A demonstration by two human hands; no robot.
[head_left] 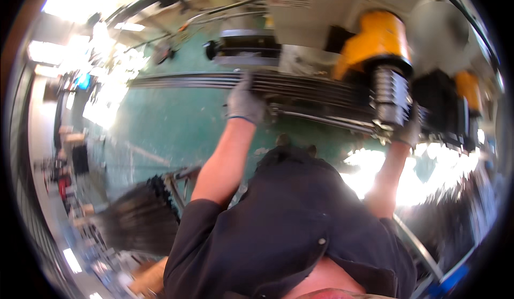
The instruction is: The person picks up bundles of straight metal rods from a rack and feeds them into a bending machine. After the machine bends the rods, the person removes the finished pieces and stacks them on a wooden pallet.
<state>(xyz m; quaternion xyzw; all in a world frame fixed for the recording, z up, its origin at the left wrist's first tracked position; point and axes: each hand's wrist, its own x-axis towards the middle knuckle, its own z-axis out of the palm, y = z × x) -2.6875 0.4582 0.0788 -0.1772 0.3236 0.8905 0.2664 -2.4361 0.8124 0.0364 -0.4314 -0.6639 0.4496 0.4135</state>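
- Head view, left hand (244, 104): wore a grey glove and reached up with the forearm bare. Its grip lay on the near edge of the bundle of long dark metal rods (300, 87); blur hid whether the fingers were closed round them.
- Head view, right hand (409, 130): also grey-gloved, raised to the right end of the same bundle, just below the ribbed metal cylinder (391, 98). Whether its grip was clamped or merely resting could not be told.
- Bundle of long dark metal rods: lay crosswise in front of the person, stretching between the two hands, against the machine (321, 15).
- Machine: pale housing with a yellow motor-like body (377, 39) above the ribbed metal cylinder; a second yellow part (468, 87) stood further right.
- Green floor (160, 122): showed beyond the rods.
- Second stack of dark rods (136, 218): lay on a metal frame (179, 184) at lower left, well apart from both hands.
- Dark short-sleeved shirt (289, 218): filled the lower middle of the view.
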